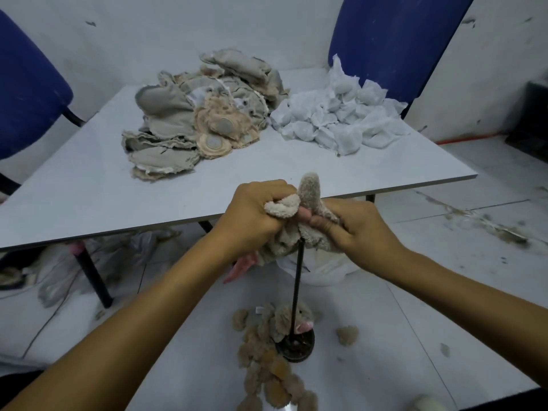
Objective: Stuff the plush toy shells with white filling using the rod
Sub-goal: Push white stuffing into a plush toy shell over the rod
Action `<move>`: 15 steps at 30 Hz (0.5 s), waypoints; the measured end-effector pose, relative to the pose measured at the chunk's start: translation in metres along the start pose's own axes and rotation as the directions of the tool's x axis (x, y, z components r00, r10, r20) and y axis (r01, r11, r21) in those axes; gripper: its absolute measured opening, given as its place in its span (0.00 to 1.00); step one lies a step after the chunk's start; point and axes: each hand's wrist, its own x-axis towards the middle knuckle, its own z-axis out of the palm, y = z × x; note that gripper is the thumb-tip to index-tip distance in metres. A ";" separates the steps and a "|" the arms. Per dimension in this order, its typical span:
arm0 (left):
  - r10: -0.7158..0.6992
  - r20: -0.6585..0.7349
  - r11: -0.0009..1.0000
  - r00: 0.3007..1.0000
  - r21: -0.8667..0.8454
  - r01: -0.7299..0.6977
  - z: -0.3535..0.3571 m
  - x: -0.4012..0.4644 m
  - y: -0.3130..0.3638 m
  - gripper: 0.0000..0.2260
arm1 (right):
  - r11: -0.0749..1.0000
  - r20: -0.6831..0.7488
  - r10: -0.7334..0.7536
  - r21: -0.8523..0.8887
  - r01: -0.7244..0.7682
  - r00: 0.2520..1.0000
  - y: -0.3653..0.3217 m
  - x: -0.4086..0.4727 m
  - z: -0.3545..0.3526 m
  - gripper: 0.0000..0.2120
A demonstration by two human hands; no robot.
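Head view. We hold one shell (296, 232) between both hands, above the floor and just in front of the table (89, 185) edge. Our left hand (252, 218) grips its left side with the fingers curled tight around a rolled fold of plush. Our right hand (358, 232) pinches its right side, thumb pressed on the fabric. One limb of the shell stands up between the hands. The rod (297, 286) rises from a round base (295, 345) on the floor, and its top end goes into the underside of the shell.

Risks, as we judge them:
- Pushing down off-axis can tip the base, since the rod is tall and thin.
- Forcing the fabric down hard can drive the rod tip through a seam.
- The tip is hidden inside the plush, so we cannot tell how close it is to our fingers; a slip could jab a palm.

The empty shells (189, 114) and the filling (335, 117) lie heaped on the table, well apart from the hands. Finished toys (267, 363) crowd the base and may snag it.
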 end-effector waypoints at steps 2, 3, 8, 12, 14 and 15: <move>-0.080 0.022 0.988 0.997 -0.131 0.082 -0.003 -0.001 -0.003 0.09 | 0.997 0.011 0.036 0.074 -0.037 0.999 0.001 0.001 -0.003 0.09; -0.127 0.032 0.968 0.991 -0.215 0.131 -0.005 -0.002 -0.002 0.10 | 0.984 0.002 0.070 0.165 -0.069 0.998 0.000 0.002 -0.006 0.06; -0.237 0.373 0.852 0.897 -0.363 0.377 -0.036 0.004 0.002 0.26 | 0.917 -0.276 0.158 0.396 -0.037 0.948 -0.014 0.013 -0.020 0.13; -0.178 0.462 0.845 0.869 -0.380 0.376 -0.059 0.015 0.018 0.35 | 0.903 -0.304 0.167 0.429 -0.022 0.938 -0.031 0.031 -0.030 0.19; -0.161 0.367 0.938 0.916 -0.231 0.257 -0.052 0.019 0.029 0.29 | 0.938 -0.278 0.128 0.346 -0.025 0.952 -0.035 0.036 -0.032 0.19; -0.137 0.288 0.969 0.948 -0.160 0.189 -0.047 0.020 0.033 0.25 | 0.951 -0.276 0.109 0.309 -0.019 0.955 -0.036 0.037 -0.033 0.19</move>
